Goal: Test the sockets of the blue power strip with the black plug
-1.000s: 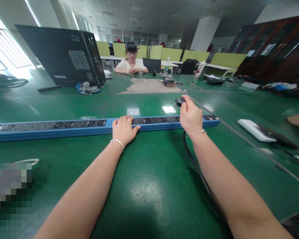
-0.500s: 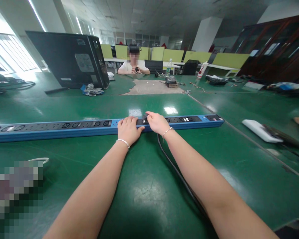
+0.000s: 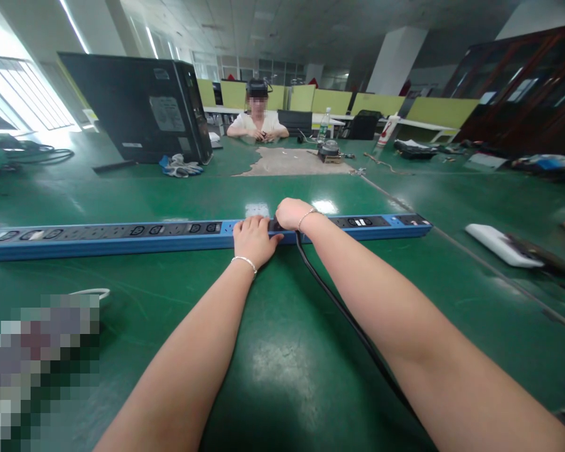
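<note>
Pressing on the blue power strip point(image 3: 103, 245), left hand point(image 3: 254, 242): fingers laid over the top face, thumb out along the near side, hand fairly open, nothing picked up. Right hand point(image 3: 290, 215) just beside it, fingers curled closed on a black plug point(image 3: 276, 224) at the strip's sockets. Plug mostly hidden by the hand; can't tell how far in it sits. Black cable point(image 3: 329, 292) drops from under the right hand, runs toward the wearer beside and below the right forearm.

Strip lies flat, lengthwise across the green tabletop point(image 3: 141, 201), sockets up, hands right of its middle. Far side, left: dark computer case point(image 3: 136, 107), gloves point(image 3: 181, 166) by its base. Beyond the strip, a bare brownish patch point(image 3: 287, 162), round dark device point(image 3: 329, 149) at its right end, clear bottle point(image 3: 324, 125) behind. Another person point(image 3: 258, 125) seated opposite, hands together over something small and dark. White slab-like object point(image 3: 501, 245) off to the right. Lower left: pixelated object point(image 3: 42, 342), unreadable.
</note>
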`<action>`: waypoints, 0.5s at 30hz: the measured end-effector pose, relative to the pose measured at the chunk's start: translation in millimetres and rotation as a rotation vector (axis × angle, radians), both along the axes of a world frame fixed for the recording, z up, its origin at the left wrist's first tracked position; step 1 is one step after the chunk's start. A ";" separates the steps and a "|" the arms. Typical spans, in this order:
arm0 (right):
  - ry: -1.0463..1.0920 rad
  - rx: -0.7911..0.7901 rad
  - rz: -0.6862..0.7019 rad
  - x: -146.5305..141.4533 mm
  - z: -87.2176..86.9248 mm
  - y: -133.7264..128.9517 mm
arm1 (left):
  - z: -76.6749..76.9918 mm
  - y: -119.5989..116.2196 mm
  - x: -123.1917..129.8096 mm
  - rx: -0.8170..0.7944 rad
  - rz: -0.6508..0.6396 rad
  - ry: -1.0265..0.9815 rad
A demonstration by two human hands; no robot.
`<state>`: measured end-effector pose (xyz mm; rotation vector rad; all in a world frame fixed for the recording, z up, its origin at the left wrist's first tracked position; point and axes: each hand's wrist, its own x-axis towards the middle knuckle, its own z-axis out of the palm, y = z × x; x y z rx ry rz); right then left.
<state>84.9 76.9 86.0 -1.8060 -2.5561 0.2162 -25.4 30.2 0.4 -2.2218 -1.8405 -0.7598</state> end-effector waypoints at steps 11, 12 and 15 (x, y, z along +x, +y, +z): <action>-0.113 0.018 0.067 -15.5 -8.2 3.1 | -1.6 -0.4 -0.7 0.038 -0.018 0.004; -0.112 0.022 0.072 -15.2 -9.1 3.0 | -1.7 -0.3 -0.7 0.036 -0.016 0.003; -0.087 0.041 0.051 -13.3 -11.3 1.4 | -1.6 -0.1 -1.0 0.031 -0.015 0.000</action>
